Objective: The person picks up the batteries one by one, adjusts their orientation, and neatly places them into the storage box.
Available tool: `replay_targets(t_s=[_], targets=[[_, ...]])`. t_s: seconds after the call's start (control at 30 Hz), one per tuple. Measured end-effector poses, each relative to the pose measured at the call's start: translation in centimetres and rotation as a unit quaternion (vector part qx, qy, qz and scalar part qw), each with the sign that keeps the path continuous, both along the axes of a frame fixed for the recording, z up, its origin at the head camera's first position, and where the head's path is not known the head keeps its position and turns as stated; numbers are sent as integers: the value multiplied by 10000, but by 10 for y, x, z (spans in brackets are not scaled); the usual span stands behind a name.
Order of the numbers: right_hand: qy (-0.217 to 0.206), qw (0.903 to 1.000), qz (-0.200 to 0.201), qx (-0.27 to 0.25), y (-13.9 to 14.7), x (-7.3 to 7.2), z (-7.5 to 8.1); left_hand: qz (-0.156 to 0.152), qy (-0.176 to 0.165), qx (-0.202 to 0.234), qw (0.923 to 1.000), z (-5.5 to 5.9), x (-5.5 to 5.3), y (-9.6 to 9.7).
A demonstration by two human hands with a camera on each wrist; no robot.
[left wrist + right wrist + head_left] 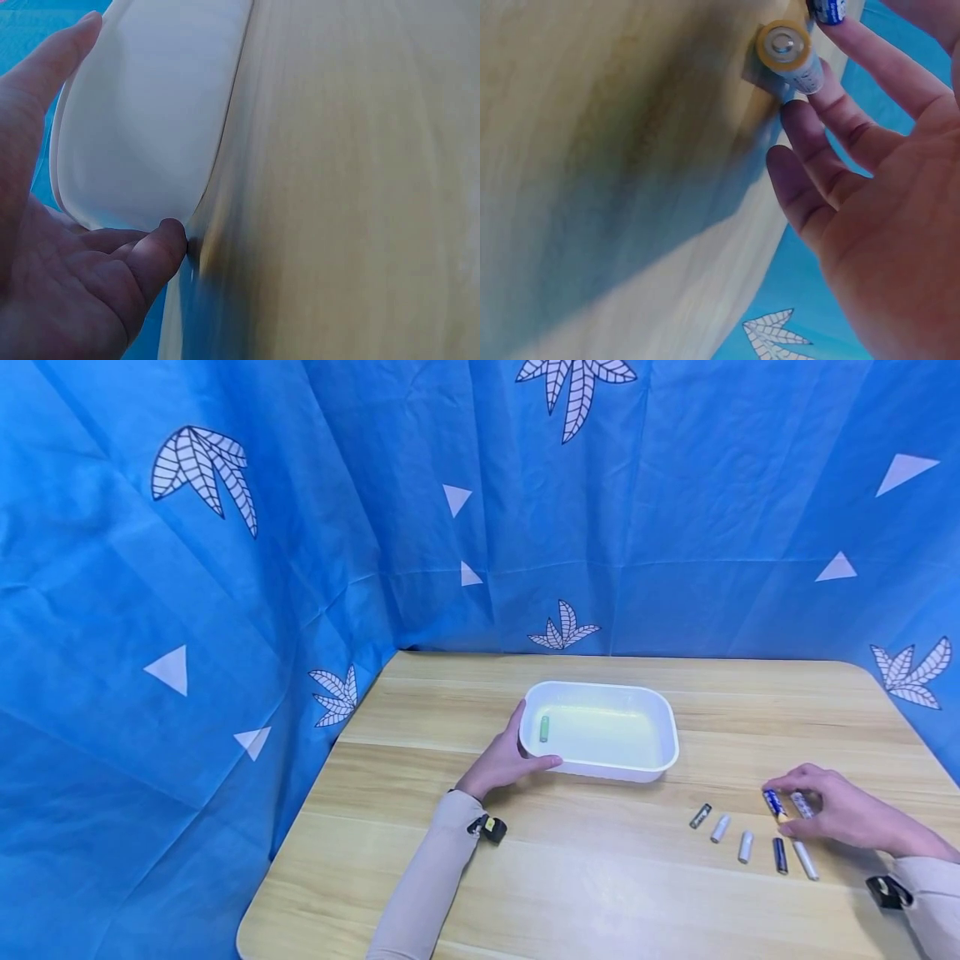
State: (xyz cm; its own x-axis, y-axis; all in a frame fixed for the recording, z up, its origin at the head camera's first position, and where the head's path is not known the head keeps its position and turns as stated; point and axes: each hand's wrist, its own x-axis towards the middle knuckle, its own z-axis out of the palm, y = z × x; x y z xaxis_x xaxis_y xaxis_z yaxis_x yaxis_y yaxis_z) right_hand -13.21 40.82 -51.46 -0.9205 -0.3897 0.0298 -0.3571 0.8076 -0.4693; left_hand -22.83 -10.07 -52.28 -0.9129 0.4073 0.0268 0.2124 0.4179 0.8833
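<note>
My left hand [506, 760] holds the left end of a white plastic tub [660, 752], thumb along the near side and fingers round the end. Inside the tub, toward its left wall, lies a light green battery [544, 728]. Over at the right, my right hand [851, 814] pinches a blue and yellow battery [775, 804] end to end between thumb and forefinger. In the right wrist view only part of this blue battery [829, 10] shows, by the forefinger tip. A pale battery with a yellow-ringed end [799, 64] is near the other fingers.
Left of the right hand lie a dark battery [701, 816], two whitish batteries [720, 828] and a dark blue battery [781, 856]. A slim white battery [806, 862] lies below the thumb. Blue patterned cloth [637, 527] hangs behind the wooden table [600, 877].
</note>
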Motion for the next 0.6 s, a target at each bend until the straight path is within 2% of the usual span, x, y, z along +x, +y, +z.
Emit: replay_targets(t_s=[0.4, 0.6], targets=[[-327, 9976, -616, 33, -5, -2, 7, 14, -22, 25, 10000, 0, -1, 0], [-447, 9965, -704, 28, -7, -4, 13, 28, -79, 14, 10000, -1, -1, 0]])
